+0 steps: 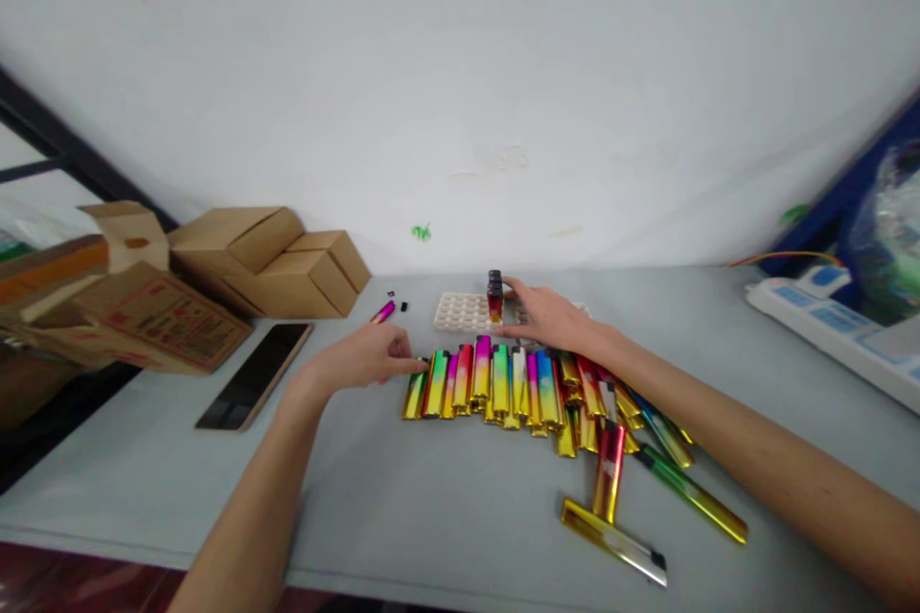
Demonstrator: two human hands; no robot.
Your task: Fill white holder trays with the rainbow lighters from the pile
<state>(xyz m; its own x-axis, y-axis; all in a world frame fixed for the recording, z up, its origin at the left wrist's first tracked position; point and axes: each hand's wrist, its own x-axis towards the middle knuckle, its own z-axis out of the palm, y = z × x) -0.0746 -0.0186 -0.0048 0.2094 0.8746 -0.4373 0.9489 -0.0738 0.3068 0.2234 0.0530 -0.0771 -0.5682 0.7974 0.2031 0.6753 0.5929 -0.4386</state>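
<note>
A row of several shiny multicoloured lighters [503, 388] lies across the grey table [402, 508], with a few more scattered at the right [610, 469]. My left hand [366, 356] rests at the row's left end, fingertips touching the outermost lighter. My right hand [550, 316] reaches past the row to a white dimpled tray [464, 311]. Its fingers are at a dark red lighter [495, 295] standing upright in the tray. Whether they grip it is unclear.
Cardboard boxes [265, 263] are stacked at the back left, with a dark phone-like slab [255, 374] in front of them. A pink lighter [383, 311] lies alone near the tray. A white power strip [826, 326] sits at the right.
</note>
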